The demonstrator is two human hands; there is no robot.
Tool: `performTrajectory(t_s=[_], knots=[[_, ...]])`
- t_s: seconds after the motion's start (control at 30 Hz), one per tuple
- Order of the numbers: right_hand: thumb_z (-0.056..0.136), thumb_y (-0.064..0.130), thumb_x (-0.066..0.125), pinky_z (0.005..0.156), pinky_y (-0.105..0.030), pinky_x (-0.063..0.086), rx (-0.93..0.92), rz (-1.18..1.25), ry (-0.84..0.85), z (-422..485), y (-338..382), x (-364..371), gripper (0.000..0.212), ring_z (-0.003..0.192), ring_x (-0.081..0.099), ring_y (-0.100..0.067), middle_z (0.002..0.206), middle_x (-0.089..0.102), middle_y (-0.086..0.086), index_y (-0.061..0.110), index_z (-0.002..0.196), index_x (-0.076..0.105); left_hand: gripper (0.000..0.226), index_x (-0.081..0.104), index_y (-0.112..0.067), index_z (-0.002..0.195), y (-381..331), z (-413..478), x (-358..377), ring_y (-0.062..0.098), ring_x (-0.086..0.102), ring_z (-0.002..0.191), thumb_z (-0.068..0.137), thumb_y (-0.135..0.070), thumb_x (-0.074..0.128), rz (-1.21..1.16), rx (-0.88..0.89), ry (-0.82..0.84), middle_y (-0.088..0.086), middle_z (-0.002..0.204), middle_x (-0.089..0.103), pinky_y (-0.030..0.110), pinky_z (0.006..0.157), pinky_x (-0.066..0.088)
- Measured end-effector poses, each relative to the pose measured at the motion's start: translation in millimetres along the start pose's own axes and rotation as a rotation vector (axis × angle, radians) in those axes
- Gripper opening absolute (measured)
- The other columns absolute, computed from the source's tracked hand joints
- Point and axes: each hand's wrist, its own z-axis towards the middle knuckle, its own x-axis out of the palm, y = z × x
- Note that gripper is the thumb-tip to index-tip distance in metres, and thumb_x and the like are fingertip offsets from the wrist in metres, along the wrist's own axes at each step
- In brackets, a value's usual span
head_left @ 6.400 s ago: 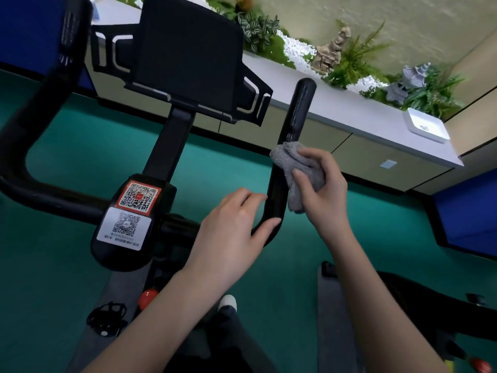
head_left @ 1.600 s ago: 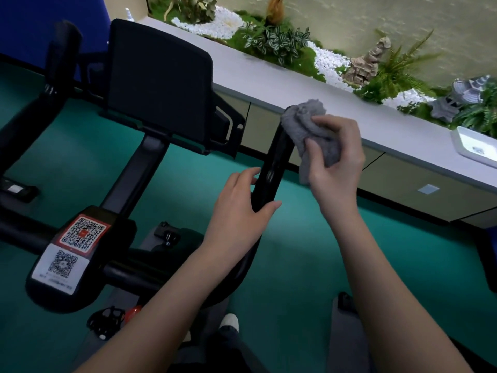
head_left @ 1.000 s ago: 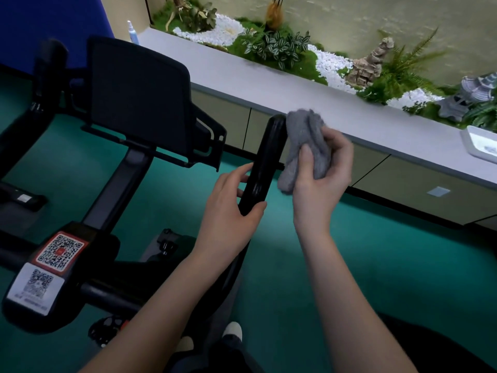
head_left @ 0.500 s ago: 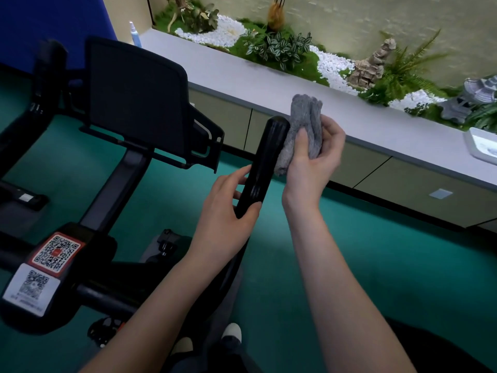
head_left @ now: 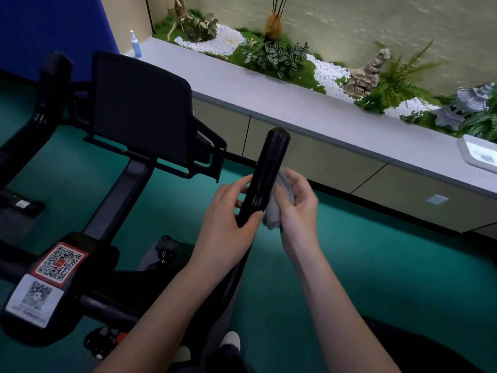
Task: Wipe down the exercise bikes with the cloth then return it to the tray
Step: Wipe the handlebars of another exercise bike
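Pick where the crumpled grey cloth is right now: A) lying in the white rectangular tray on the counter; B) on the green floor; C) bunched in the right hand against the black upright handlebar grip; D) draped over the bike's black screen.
C: the right hand grips the crumpled grey cloth against the black handlebar grip, which the left hand holds lower down.

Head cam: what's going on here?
A person is wiping an exercise bike. The left hand grips the black handlebar partway down, and the right hand holds a bunched grey cloth against the bar's right side, just beside the left thumb. The top end of the bar is uncovered. The white tray sits on the counter at the far right edge of the view, so the cloth has not been returned yet.
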Motion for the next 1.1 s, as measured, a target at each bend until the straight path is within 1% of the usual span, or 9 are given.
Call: performTrajectory(t_s=[0.17, 0.27, 0.37, 0.57, 0.73, 0.83, 0.9, 1.0, 1.1], knots=[[0.086, 0.001, 0.065, 0.099, -0.044, 0.048, 0.139, 0.053, 0.05, -17, -14, 0, 0.025, 0.108, 0.064, -0.022, 0.107, 0.071, -0.002, 0.018, 0.105, 0.065, 0.056, 0.046, -0.036, 0.133, 0, 1, 0, -0.001, 0.051, 0.098, 0.084, -0.015, 0.064, -0.007, 0.002, -0.011, -0.021, 0.112, 0.05, 0.017, 0.083, 0.047], [0.081, 0.005, 0.068, 0.094, -0.036, 0.051, 0.148, 0.167, 0.046, 0, 0, 6, 0.023, 0.104, 0.066, -0.018, 0.101, 0.073, 0.002, 0.016, 0.101, 0.066, 0.057, 0.046, -0.037, 0.133, -1, 0, 0, -0.002, 0.051, 0.098, 0.084, -0.015, 0.064, -0.014, -0.005, -0.007, -0.021, 0.111, 0.05, 0.018, 0.084, 0.047], [0.085, -0.003, 0.062, 0.085, -0.024, 0.053, 0.104, 0.228, 0.019, 25, 22, 10, 0.021, 0.095, 0.067, -0.01, 0.094, 0.073, 0.008, 0.013, 0.098, 0.065, 0.056, 0.045, -0.036, 0.133, 0, 0, -1, -0.002, 0.05, 0.098, 0.084, -0.016, 0.064, -0.007, -0.003, -0.009, -0.019, 0.112, 0.05, 0.018, 0.085, 0.046], [0.088, -0.007, 0.058, 0.095, -0.04, 0.051, -0.033, 0.122, -0.018, 42, 49, 5, 0.025, 0.101, 0.063, -0.022, 0.106, 0.066, -0.008, 0.011, 0.105, 0.062, 0.057, 0.045, -0.035, 0.134, 1, 0, -1, -0.001, 0.05, 0.097, 0.084, -0.015, 0.064, -0.002, 0.007, 0.001, -0.016, 0.111, 0.05, 0.013, 0.08, 0.046], [0.086, -0.006, 0.059, 0.093, -0.03, 0.05, -0.396, -0.205, -0.095, 28, 62, 1, 0.031, 0.104, 0.062, -0.012, 0.107, 0.065, 0.0, 0.017, 0.106, 0.064, 0.056, 0.047, -0.033, 0.133, 2, 2, 0, 0.001, 0.051, 0.095, 0.084, -0.014, 0.065, -0.011, 0.007, -0.002, -0.016, 0.111, 0.05, 0.01, 0.078, 0.044], [0.081, -0.007, 0.06, 0.089, -0.025, 0.046, -0.688, -0.532, 0.05, 31, 79, 6, 0.027, 0.1, 0.06, -0.013, 0.101, 0.064, -0.001, 0.01, 0.101, 0.068, 0.056, 0.046, -0.032, 0.133, 2, 3, 0, 0.001, 0.051, 0.095, 0.084, -0.015, 0.065, -0.004, 0.008, -0.002, -0.014, 0.113, 0.05, 0.01, 0.077, 0.044], [0.081, -0.007, 0.061, 0.088, -0.026, 0.045, -0.755, -0.723, 0.192, 37, 92, 11, 0.024, 0.098, 0.059, -0.019, 0.099, 0.063, -0.001, 0.007, 0.098, 0.071, 0.056, 0.046, -0.031, 0.134, 2, 3, -1, 0.002, 0.051, 0.095, 0.084, -0.015, 0.065, -0.009, 0.012, 0.0, -0.013, 0.113, 0.051, 0.011, 0.076, 0.044], [0.083, -0.003, 0.06, 0.088, -0.024, 0.043, -0.659, -0.9, 0.425, 56, 120, 15, 0.025, 0.097, 0.058, -0.016, 0.097, 0.065, 0.002, 0.012, 0.1, 0.071, 0.056, 0.045, -0.032, 0.135, 2, 3, -2, 0.001, 0.05, 0.097, 0.085, -0.018, 0.065, -0.006, 0.007, 0.013, -0.014, 0.114, 0.049, 0.014, 0.079, 0.046], [0.087, 0.0, 0.058, 0.081, -0.015, 0.042, -0.411, -0.973, 0.67, 78, 148, 22, 0.027, 0.09, 0.059, 0.0, 0.096, 0.066, 0.01, 0.021, 0.1, 0.07, 0.056, 0.043, -0.033, 0.136, 3, 2, -2, 0.0, 0.049, 0.098, 0.085, -0.019, 0.064, 0.001, 0.004, 0.021, -0.014, 0.114, 0.048, 0.01, 0.077, 0.044]])
